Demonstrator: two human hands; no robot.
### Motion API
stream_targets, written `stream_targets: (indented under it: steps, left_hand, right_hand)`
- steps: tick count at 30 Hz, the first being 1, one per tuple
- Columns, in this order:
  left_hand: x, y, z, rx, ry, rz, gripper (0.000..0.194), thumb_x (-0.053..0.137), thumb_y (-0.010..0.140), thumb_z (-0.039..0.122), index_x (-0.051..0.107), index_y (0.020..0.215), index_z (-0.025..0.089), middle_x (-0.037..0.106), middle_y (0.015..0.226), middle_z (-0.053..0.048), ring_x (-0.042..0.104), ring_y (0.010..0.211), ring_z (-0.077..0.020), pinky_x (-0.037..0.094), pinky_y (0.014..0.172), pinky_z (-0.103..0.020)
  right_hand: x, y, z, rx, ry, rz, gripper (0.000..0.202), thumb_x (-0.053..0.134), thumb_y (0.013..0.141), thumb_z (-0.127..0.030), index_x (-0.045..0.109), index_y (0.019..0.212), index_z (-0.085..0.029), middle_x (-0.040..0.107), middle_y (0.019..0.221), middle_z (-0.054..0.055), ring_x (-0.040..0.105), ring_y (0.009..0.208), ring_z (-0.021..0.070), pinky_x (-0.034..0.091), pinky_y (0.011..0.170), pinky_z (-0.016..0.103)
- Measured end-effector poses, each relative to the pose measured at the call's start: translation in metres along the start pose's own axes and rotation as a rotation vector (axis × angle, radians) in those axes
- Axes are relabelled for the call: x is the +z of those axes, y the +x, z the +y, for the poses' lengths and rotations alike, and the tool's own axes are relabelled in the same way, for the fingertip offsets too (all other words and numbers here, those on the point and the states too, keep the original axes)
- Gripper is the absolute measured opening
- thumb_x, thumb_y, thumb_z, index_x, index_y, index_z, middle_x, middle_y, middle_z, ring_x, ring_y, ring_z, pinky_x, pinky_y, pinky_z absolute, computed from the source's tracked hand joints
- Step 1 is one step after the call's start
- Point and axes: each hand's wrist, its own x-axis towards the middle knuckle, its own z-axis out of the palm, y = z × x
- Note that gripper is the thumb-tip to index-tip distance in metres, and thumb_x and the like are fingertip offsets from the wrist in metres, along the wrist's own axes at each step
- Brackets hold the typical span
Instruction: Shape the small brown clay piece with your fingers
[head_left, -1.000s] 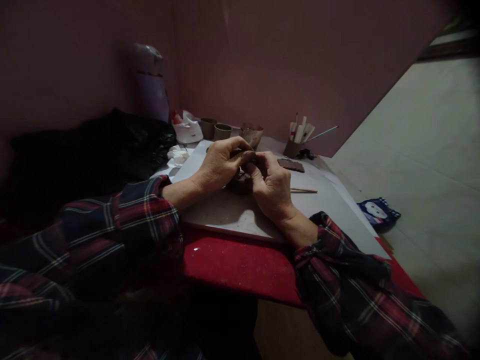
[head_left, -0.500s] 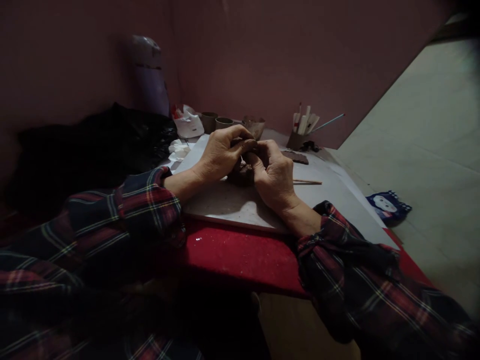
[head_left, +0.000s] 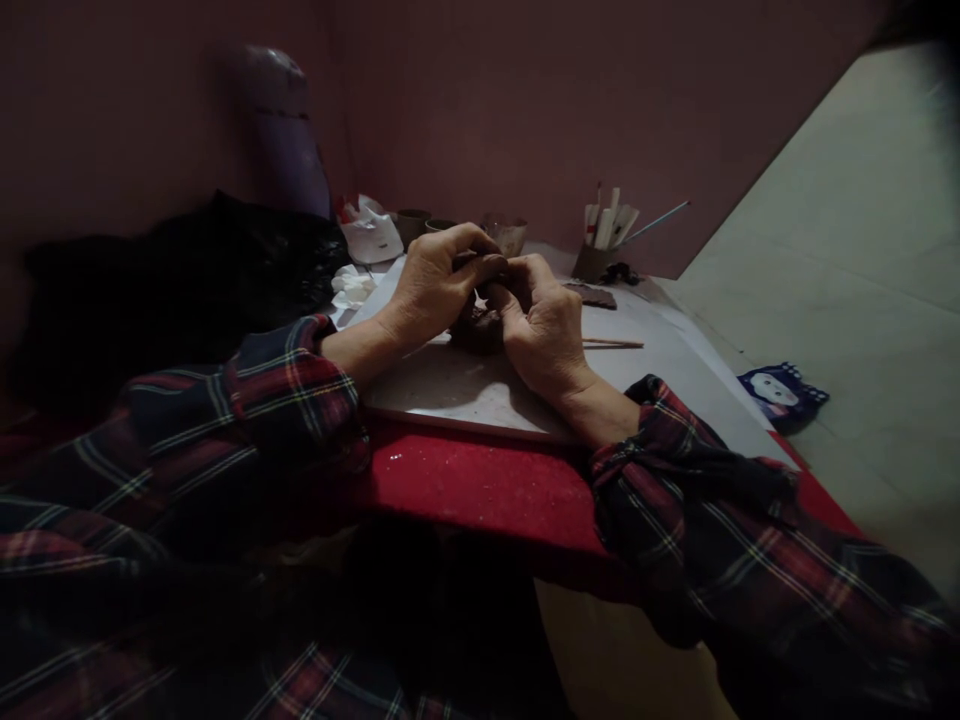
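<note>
My left hand [head_left: 444, 280] and my right hand [head_left: 546, 325] meet above a white board [head_left: 465, 395]. Fingers and thumbs of both pinch a small piece of dark brown clay between them, mostly hidden by the fingers. Just below, a dark lump of clay [head_left: 478, 334] rests on the board, partly covered by my hands. A thin wooden stick [head_left: 615, 344] lies to the right of my right hand. Behind it is a flat brown slab [head_left: 595, 296].
Small cups [head_left: 412, 226], a clear cup [head_left: 513, 236] and white crumpled tissue [head_left: 352, 287] stand or lie behind. A holder [head_left: 592, 263] carries several tools. A black bag [head_left: 180, 275] is at left; a blue pouch [head_left: 784, 395] lies beyond the red table edge [head_left: 465, 485].
The whole view has shifted a little, so things sit slightly higher in the picture. My hands stay together over the lump, with a small gap now showing between them.
</note>
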Motion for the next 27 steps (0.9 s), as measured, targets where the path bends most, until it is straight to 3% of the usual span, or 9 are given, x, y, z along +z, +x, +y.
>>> stream_targets:
  steps: [16, 27]
  left_hand:
    - [0.0015, -0.0017, 0.0017, 0.007, 0.003, -0.014, 0.006, 0.067, 0.084, 0.023, 0.069, 0.081, 0.018, 0.069, 0.075, -0.002, 0.064, 0.071, -0.0159, 0.048, 0.063, -0.029]
    - [0.0015, 0.0007, -0.0035, 0.083, 0.048, -0.03, 0.009, 0.067, 0.086, 0.028, 0.068, 0.081, 0.02, 0.071, 0.075, -0.001, 0.06, 0.068, -0.0148, 0.048, 0.064, -0.034]
  right_hand:
    - [0.002, 0.0004, 0.0054, -0.043, 0.046, 0.035, 0.008, 0.058, 0.088, -0.028, 0.058, 0.095, -0.023, 0.07, 0.084, 0.0, 0.065, 0.074, 0.0175, 0.055, 0.077, 0.035]
    - [0.0, 0.0006, 0.0052, -0.048, 0.031, 0.042, 0.007, 0.06, 0.088, -0.025, 0.06, 0.095, -0.023, 0.068, 0.083, 0.0, 0.067, 0.076, 0.0193, 0.055, 0.079, 0.039]
